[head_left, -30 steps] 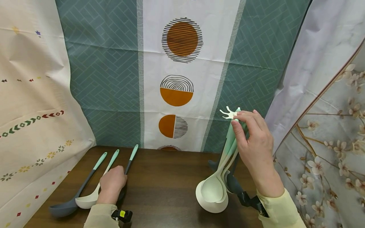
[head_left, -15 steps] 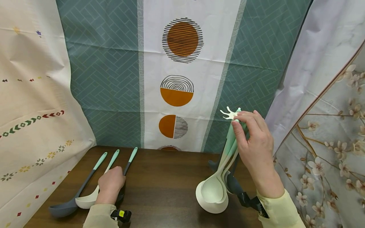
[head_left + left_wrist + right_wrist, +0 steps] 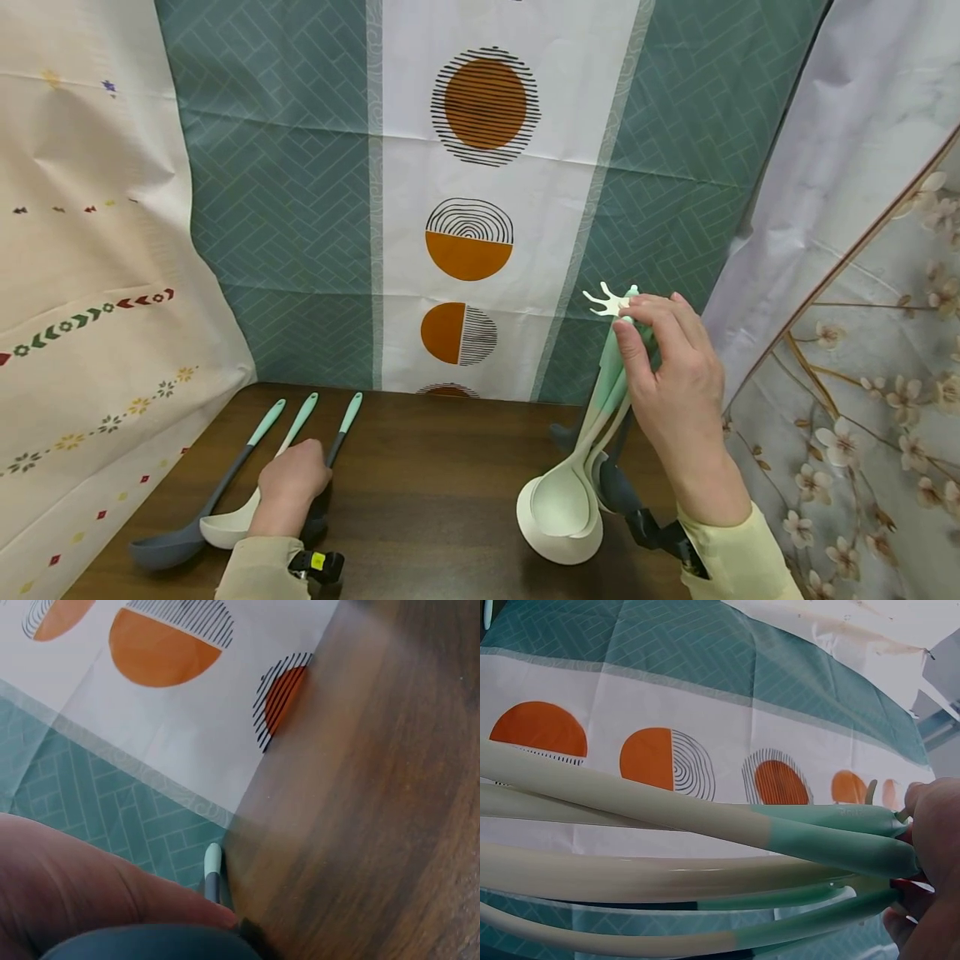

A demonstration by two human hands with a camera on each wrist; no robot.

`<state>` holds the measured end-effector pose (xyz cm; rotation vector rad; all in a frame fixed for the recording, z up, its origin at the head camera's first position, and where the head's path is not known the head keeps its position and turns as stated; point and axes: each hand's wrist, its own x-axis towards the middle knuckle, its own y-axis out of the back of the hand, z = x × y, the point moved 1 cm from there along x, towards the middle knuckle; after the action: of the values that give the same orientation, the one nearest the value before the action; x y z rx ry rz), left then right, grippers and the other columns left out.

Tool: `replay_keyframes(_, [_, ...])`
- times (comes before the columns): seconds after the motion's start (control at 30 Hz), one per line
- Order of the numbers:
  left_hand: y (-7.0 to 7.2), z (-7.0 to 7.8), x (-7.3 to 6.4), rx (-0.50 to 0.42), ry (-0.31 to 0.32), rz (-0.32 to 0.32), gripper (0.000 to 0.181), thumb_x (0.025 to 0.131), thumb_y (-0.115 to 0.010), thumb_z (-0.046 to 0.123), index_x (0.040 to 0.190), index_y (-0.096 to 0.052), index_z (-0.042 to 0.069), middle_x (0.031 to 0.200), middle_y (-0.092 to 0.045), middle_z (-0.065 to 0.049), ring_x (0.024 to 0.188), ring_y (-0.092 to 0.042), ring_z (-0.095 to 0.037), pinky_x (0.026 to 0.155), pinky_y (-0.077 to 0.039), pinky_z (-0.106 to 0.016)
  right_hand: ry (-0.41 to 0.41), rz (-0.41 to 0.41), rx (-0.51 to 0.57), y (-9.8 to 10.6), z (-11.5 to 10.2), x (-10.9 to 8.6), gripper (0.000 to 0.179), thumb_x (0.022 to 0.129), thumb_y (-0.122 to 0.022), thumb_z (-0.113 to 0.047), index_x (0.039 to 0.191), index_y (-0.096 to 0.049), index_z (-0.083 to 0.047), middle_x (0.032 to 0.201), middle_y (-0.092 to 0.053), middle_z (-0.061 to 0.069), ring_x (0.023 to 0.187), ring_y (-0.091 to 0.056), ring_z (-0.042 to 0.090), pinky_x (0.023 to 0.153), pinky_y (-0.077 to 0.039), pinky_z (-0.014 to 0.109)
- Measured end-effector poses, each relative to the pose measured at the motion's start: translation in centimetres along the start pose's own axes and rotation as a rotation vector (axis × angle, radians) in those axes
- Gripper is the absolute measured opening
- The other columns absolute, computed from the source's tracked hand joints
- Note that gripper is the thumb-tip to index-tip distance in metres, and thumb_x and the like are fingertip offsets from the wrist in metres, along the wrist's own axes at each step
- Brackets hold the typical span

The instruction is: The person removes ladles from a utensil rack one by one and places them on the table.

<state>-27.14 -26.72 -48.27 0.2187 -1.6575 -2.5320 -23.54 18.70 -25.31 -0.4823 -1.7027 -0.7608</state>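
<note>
My left hand (image 3: 291,482) grips the shaft of a dark grey kitchen utensil (image 3: 351,415) with a mint handle end, lying along the table; its dark head is mostly hidden behind the hand and wrist. Left of it lie a cream ladle (image 3: 228,527) and a dark grey ladle (image 3: 168,547), parallel to it. My right hand (image 3: 678,383) holds the top of a cream utensil stand (image 3: 558,546), thumb and fingers around its clawed crown (image 3: 609,302). Several mint-handled utensils (image 3: 840,844) hang from the stand, cream and dark grey.
The brown wooden table (image 3: 427,475) ends at a hanging patterned cloth (image 3: 487,350) at the back. Cream cloth (image 3: 97,400) borders the left side, and a floral curtain (image 3: 847,433) the right, close beside the right arm.
The left hand and the dark utensil have slid slightly toward me. The right hand keeps its hold on the stand's top.
</note>
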Motion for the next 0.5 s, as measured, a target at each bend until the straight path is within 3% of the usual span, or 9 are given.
replay_keyframes(0.2, [0.44, -0.14, -0.41, -0.002, -0.023, -0.057, 0.01, 0.098, -0.073, 0.011, 0.092, -0.07, 0.003, 0.079, -0.064, -0.006, 0.073, -0.06, -0.027, 0.068, -0.049, -0.049, 0.004, -0.008, 0.002, 0.0, -0.06, 0.0, 0.019, 0.098, -0.082, -0.003, 0.116, -0.077, -0.001, 0.124, -0.075, 0.016, 0.125, -0.067, 0.038, 0.126, -0.037, 0.047])
replay_keyframes(0.5, [0.81, -0.39, -0.69, -0.032, -0.072, -0.071, 0.033, 0.093, -0.069, 0.008, 0.068, -0.049, 0.014, 0.061, -0.04, 0.004, 0.058, -0.041, -0.017, 0.059, -0.036, -0.037, -0.011, 0.006, 0.008, -0.06, -0.03, -0.01, 0.019, 0.096, -0.083, -0.001, 0.115, -0.077, -0.001, 0.123, -0.075, 0.016, 0.125, -0.067, 0.037, 0.126, -0.038, 0.046])
